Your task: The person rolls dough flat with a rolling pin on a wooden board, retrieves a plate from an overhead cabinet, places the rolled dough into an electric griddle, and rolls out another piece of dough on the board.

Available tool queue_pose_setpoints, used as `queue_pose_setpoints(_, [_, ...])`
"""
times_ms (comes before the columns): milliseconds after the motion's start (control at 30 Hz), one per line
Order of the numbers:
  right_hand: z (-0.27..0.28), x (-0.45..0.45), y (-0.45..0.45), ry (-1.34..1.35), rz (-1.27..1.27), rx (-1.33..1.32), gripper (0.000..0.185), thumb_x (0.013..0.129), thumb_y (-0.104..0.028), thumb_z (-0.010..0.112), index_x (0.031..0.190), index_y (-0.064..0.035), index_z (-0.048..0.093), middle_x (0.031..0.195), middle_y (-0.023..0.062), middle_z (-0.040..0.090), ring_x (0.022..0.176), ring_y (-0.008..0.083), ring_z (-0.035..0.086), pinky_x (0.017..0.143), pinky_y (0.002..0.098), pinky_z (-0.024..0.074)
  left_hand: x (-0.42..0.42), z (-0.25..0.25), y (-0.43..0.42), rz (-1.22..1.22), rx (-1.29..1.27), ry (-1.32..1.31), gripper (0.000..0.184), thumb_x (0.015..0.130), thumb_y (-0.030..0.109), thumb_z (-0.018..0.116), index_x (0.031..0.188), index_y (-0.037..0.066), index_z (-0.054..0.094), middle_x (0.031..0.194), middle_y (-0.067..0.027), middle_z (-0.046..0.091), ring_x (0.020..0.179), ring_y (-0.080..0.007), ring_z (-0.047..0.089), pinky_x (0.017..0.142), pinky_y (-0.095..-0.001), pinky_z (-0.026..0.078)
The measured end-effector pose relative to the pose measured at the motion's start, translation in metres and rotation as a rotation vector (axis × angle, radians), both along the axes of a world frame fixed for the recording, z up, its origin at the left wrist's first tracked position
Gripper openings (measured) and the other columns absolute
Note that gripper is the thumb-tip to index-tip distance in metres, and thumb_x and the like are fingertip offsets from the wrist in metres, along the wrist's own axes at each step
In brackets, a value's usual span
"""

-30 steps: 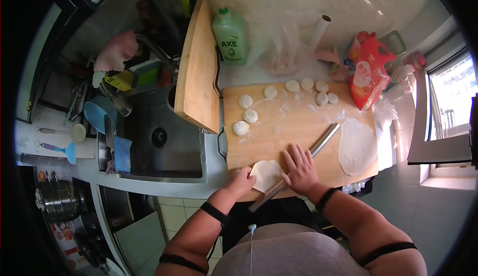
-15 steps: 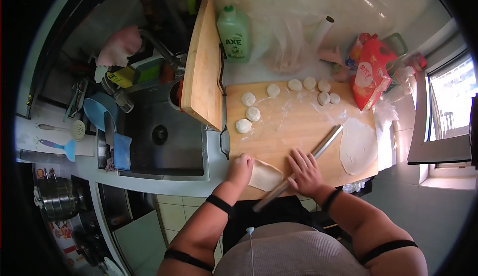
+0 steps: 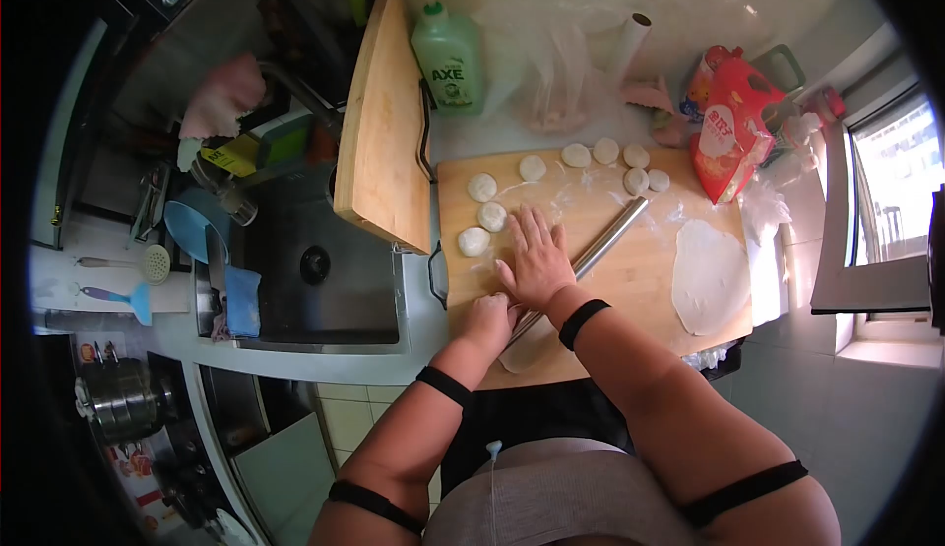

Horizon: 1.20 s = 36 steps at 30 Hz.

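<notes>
My right hand (image 3: 536, 262) lies flat with fingers spread over the metal rolling pin (image 3: 610, 236), which slants across the wooden board (image 3: 591, 295). Closed at the board's front left, my left hand (image 3: 489, 321) pinches the edge of a small dough sheet (image 3: 522, 354). Much of that sheet is hidden under the pin and my hands. A large flat dough sheet (image 3: 709, 278) lies at the board's right side. Several round dough pieces (image 3: 533, 168) sit along the back and left of the board.
An upright cutting board (image 3: 379, 113) stands between the work board and the sink (image 3: 315, 300). Behind are a green AXE bottle (image 3: 449, 62) and a plastic bag (image 3: 559, 83). A red flour bag (image 3: 728, 132) stands at the back right.
My right hand and the rolling pin have moved forward and left, over the small dough sheet. My left hand remains at the sheet's edge. The view has shifted slightly.
</notes>
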State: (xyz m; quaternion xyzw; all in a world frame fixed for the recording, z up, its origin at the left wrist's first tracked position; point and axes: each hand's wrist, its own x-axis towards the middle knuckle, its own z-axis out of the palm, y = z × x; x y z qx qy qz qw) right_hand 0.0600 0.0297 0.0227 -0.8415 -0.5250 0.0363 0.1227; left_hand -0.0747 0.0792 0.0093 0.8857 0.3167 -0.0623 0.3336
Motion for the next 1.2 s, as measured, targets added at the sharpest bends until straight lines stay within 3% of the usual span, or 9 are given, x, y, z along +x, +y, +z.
queue_pose_setpoints(300, [0.01, -0.009, -0.169, 0.056, 0.187, -0.096, 0.076, 0.082, -0.047, 0.056, 0.141, -0.0017, 0.038, 0.15, 0.0196, 0.03, 0.141, 0.034, 0.026, 0.113, 0.0519, 0.0183, -0.037, -0.019, 0.006, 0.135, -0.135, -0.186, 0.023, 0.089, 0.022, 0.057, 0.087, 0.002, 0.066, 0.083, -0.0215, 0.066, 0.079, -0.0388, 0.063, 0.072, -0.0452, 0.05])
queue_pose_setpoints(367, [0.012, -0.011, -0.18, 0.081, 0.15, -0.172, 0.076, 0.083, -0.047, 0.056, 0.141, -0.0013, 0.037, 0.15, 0.0215, 0.03, 0.141, 0.0367, 0.024, 0.114, 0.0523, 0.017, -0.045, -0.023, 0.008, 0.308, -0.735, 0.075, 0.025, 0.088, 0.026, 0.06, 0.089, 0.001, 0.066, 0.086, -0.0218, 0.066, 0.081, -0.0382, 0.064, 0.074, -0.0447, 0.05])
queue_pose_setpoints(467, [0.011, -0.01, -0.126, 0.058, 0.14, -0.123, 0.075, 0.084, -0.046, 0.054, 0.14, 0.0007, 0.037, 0.148, 0.0234, 0.03, 0.139, 0.0385, 0.026, 0.113, 0.0508, 0.0198, -0.033, 0.028, 0.008, 0.068, -0.429, 0.189, 0.028, 0.085, 0.029, 0.063, 0.091, 0.002, 0.066, 0.089, -0.021, 0.067, 0.084, -0.0372, 0.064, 0.076, -0.0446, 0.051])
queue_pose_setpoints(567, [0.009, -0.003, -0.053, 0.091, 0.082, -0.001, 0.074, 0.085, -0.046, 0.052, 0.139, 0.002, 0.038, 0.147, 0.0229, 0.032, 0.137, 0.0364, 0.029, 0.111, 0.0487, 0.0225, -0.025, 0.017, -0.001, -0.048, -0.054, 0.042, 0.033, 0.084, 0.035, 0.065, 0.092, 0.003, 0.065, 0.088, -0.0182, 0.068, 0.085, -0.0361, 0.065, 0.076, -0.0426, 0.051])
queue_pose_setpoints(733, [0.001, -0.006, -0.03, 0.023, 0.081, 0.032, 0.07, 0.087, -0.045, 0.05, 0.138, 0.0014, 0.039, 0.147, 0.0229, 0.033, 0.138, 0.0344, 0.028, 0.111, 0.0491, 0.0222, -0.016, 0.018, 0.003, -0.028, -0.025, 0.064, 0.028, 0.085, 0.032, 0.064, 0.092, 0.004, 0.066, 0.087, -0.0172, 0.068, 0.084, -0.0356, 0.064, 0.075, -0.0436, 0.05])
queue_pose_setpoints(867, [0.004, -0.001, -0.122, 0.099, 0.337, 0.086, 0.07, 0.082, -0.047, 0.056, 0.134, 0.0006, 0.046, 0.144, 0.0232, 0.037, 0.136, 0.0361, 0.033, 0.111, 0.0485, 0.0248, -0.035, -0.002, 0.01, -0.025, -0.129, -0.11, 0.025, 0.088, 0.029, 0.062, 0.092, 0.005, 0.065, 0.078, -0.017, 0.065, 0.074, -0.0338, 0.063, 0.069, -0.04, 0.049])
queue_pose_setpoints(933, [0.017, 0.003, -0.157, 0.176, 0.383, 0.037, 0.057, 0.078, -0.03, 0.065, 0.127, -0.0041, 0.052, 0.14, 0.019, 0.043, 0.133, 0.0333, 0.038, 0.111, 0.0476, 0.0279, -0.037, 0.002, 0.01, -0.003, -0.159, -0.221, 0.024, 0.088, 0.028, 0.061, 0.091, 0.005, 0.064, 0.075, -0.017, 0.064, 0.07, -0.0327, 0.061, 0.066, -0.0384, 0.049])
queue_pose_setpoints(1067, [0.01, 0.031, -0.167, 0.14, 0.581, 0.094, 0.034, 0.078, -0.011, 0.058, 0.112, -0.0108, 0.061, 0.116, 0.0099, 0.056, 0.116, 0.0263, 0.052, 0.103, 0.0404, 0.0379, -0.041, 0.008, 0.017, 0.211, -0.338, -0.356, 0.025, 0.092, 0.025, 0.055, 0.09, 0.002, 0.061, 0.081, -0.0166, 0.063, 0.077, -0.0277, 0.062, 0.067, -0.04, 0.048])
queue_pose_setpoints(1200, [0.003, 0.054, -0.134, 0.067, 0.76, 0.052, 0.023, 0.081, -0.016, 0.054, 0.102, -0.0117, 0.059, 0.1, 0.0064, 0.055, 0.099, 0.0245, 0.055, 0.088, 0.0378, 0.0451, -0.043, 0.01, 0.032, 0.466, -0.78, -0.465, 0.026, 0.096, 0.026, 0.051, 0.103, 0.002, 0.059, 0.094, -0.0082, 0.063, 0.087, -0.0194, 0.061, 0.076, -0.0366, 0.051])
